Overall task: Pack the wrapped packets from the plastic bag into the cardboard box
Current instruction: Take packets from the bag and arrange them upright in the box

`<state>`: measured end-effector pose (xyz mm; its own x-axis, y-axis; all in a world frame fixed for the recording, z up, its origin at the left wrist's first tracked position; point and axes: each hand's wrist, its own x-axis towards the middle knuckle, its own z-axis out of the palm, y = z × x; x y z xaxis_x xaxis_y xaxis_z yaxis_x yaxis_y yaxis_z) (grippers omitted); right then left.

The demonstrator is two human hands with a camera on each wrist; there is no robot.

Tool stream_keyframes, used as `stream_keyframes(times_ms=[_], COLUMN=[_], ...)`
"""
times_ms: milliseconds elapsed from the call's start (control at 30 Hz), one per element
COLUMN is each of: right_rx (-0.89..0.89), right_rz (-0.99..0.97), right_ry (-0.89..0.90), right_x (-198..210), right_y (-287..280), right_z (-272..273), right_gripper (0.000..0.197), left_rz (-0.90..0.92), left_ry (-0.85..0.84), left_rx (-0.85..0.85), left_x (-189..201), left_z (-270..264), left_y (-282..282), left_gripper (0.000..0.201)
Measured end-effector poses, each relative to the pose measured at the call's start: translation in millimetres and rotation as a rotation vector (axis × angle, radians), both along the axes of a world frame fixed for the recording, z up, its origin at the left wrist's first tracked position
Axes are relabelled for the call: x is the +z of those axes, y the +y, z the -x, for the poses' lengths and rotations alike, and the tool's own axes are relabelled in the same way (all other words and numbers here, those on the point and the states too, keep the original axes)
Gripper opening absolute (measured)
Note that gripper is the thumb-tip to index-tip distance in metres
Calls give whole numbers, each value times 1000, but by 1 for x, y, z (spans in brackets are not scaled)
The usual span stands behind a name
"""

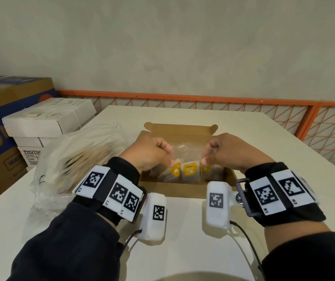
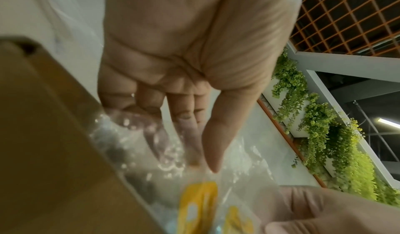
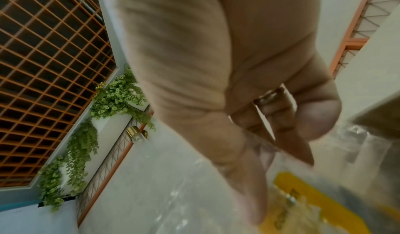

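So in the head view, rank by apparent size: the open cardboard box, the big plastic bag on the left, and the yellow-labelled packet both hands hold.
1. Plastic bag and cardboard box: look alike; the hands partly hide the box, so unranked.
2. Yellow-labelled packet: clearly smallest.

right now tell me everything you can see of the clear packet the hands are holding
The clear packet is a thin, crinkly transparent plastic wrap around grey-brown bundles with yellow labels. It hangs over the open cardboard box, its lower part inside. The left hand and right hand pinch its top edge at opposite ends, pulling it taut.
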<state>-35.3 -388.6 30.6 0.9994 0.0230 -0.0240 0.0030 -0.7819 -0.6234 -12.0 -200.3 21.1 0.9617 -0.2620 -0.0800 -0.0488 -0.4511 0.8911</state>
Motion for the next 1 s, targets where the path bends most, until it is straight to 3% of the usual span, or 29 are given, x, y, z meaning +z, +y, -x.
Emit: stream_keyframes(times_ms=[233, 433, 567, 733, 1000], right_rx=[-3, -21, -12, -39, -20], right_rz=[-44, -83, -131, -139, -31], right_ry=[16, -29, -81, -98, 84], right_x=[-2, -1, 7, 13, 5], right_y=[6, 3, -4, -14, -11], right_z=[0, 0, 5, 8, 6], right_gripper=[11, 19, 15, 16, 19], left_rz=[-104, -143, -65, -103, -389], left_ry=[11, 5, -77, -93, -46], left_rx=[0, 2, 42, 2, -169], left_x=[1, 1, 4, 6, 2], left_z=[4, 4, 4, 8, 10], left_y=[0, -2, -1, -4, -3], left_gripper=[13, 6, 12, 16, 11])
